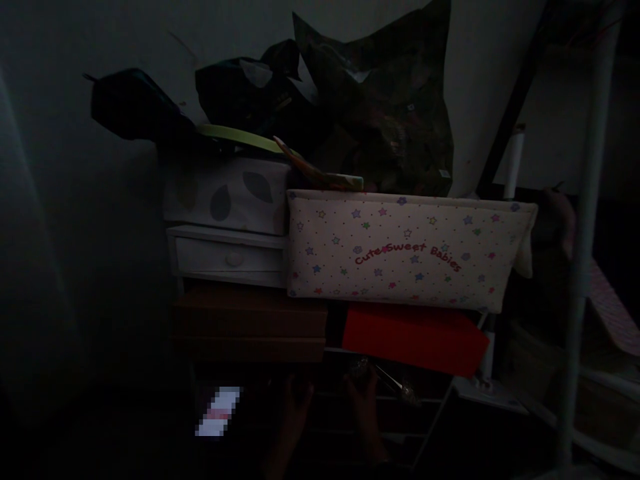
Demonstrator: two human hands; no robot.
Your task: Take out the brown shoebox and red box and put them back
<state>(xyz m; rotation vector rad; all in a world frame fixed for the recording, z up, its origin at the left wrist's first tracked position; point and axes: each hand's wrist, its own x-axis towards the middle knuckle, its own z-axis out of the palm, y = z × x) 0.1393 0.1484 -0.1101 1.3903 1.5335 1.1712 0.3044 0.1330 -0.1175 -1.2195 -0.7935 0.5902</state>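
Dim forearms, cut off below, end in two hands. The right hand seems closed on a glittering ornament, a thin rod right of its fingers; shadow hides the left hand's grip, so I cannot tell. Beyond the fingertips stand red and brown boxes.

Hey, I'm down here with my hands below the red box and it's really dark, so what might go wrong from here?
In this dim light, the shiny item at your right hand is hard to make out, so it might be fumbled or dropped.
The red box sits at an angle just above, so a raised hand might knock it.
The dark bags are heaped up behind the printed box; a bump there might make them slide.
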